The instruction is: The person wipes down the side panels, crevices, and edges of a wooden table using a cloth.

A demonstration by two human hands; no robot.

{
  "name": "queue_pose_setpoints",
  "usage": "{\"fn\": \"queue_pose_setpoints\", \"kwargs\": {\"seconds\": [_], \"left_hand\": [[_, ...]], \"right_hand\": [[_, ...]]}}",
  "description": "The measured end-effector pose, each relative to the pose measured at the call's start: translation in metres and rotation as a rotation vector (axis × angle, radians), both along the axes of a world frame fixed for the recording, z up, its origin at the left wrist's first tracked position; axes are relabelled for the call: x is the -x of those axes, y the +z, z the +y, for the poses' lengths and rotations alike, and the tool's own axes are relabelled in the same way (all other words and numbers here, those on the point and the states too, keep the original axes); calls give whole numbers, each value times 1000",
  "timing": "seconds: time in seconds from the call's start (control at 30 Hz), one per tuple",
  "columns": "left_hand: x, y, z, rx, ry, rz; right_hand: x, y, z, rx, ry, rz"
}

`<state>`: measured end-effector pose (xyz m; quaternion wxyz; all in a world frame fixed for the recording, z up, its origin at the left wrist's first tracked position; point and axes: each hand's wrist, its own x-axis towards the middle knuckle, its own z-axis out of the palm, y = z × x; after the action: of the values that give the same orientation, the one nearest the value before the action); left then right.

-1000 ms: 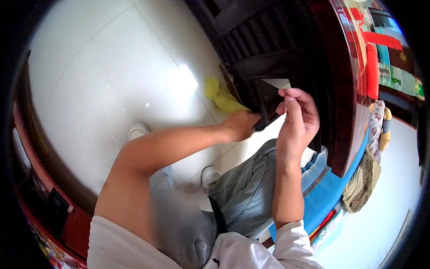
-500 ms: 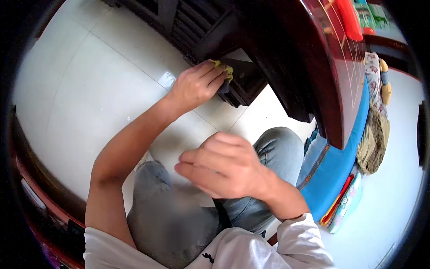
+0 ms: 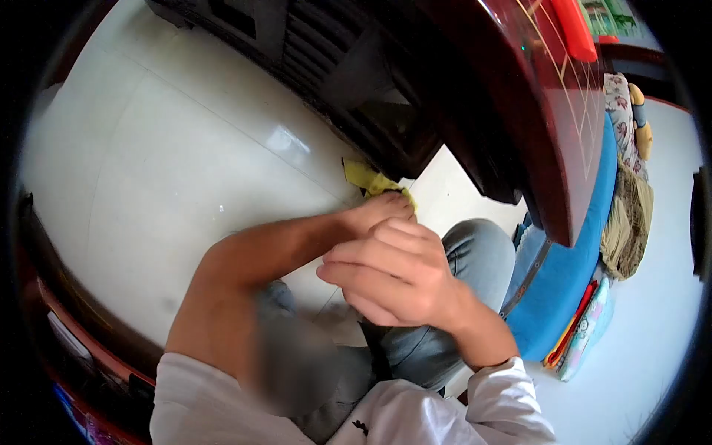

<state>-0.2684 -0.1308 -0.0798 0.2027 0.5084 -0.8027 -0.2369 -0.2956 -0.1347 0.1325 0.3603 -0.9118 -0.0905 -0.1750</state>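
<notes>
My left hand (image 3: 382,211) is closed on a yellow cloth (image 3: 363,176), beside the foot of the dark wooden furniture (image 3: 415,152). Part of the cloth hangs out past the fingers, low over the tiled floor. Nearer to me, my right hand (image 3: 393,273) is raised over my lap, with its fingers curled and pressed together. Whatever it may hold is hidden by the fingers.
A glossy dark red tabletop (image 3: 571,126) with a red object (image 3: 572,30) juts in at the upper right. Beyond it lie a blue cushioned seat (image 3: 552,304), a khaki cloth (image 3: 627,219) and folded colourful fabric (image 3: 586,334). Slatted wood (image 3: 297,52) runs along the top.
My left hand went up against the furniture's foot with the cloth, then drew back down toward me. My right hand has left the furniture's side and come over my lap.
</notes>
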Motion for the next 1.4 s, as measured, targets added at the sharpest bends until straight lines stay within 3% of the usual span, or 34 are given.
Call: {"fn": "queue_pose_setpoints", "kwargs": {"seconds": [0.07, 0.1, 0.17, 0.3, 0.4, 0.47, 0.53, 0.57, 0.63, 0.7, 0.97, 1.07, 1.17, 1.27, 1.4], "left_hand": [[-8, -13, 30, 136, 135, 227], [-21, 12, 41, -30, 240, 278], [-48, 21, 57, 200, 471, 580], [-101, 50, 78, 259, 896, 742], [-123, 82, 69, 550, 1098, 940], [-146, 108, 61, 941, 918, 548], [-159, 123, 43, 1133, 719, 334], [-165, 122, 36, 1137, 657, 228], [-176, 110, 23, 1207, 607, 27], [-179, 85, 25, 1159, 628, -3], [-180, -16, 80, 610, 711, -113], [-172, 9, 71, 733, 812, -3], [-164, 75, 43, 978, 907, 86], [-165, 95, 23, 1076, 802, 73], [-147, 81, 20, 1005, 481, 78]], "right_hand": [[2, 2, 0, -16, -25, 11], [1, 1, -2, -23, -31, 19], [-1, -2, -5, -36, -42, 34], [-12, -11, -10, -29, -95, 90], [-25, -15, -4, -121, -122, 73], [-31, -22, -2, -144, -129, 69], [-34, -29, -2, -138, -137, 63], [-33, -24, -3, -108, -220, 150], [-42, -26, -6, -331, -319, 204], [-44, -32, -8, -511, -415, 253], [-43, -28, -2, -459, -280, 261], [-45, -29, -1, -440, -271, 229], [-45, -28, 1, -442, -270, 201], [-43, -26, 5, -394, -254, 159], [-38, -22, 4, -172, -102, -105]]}}
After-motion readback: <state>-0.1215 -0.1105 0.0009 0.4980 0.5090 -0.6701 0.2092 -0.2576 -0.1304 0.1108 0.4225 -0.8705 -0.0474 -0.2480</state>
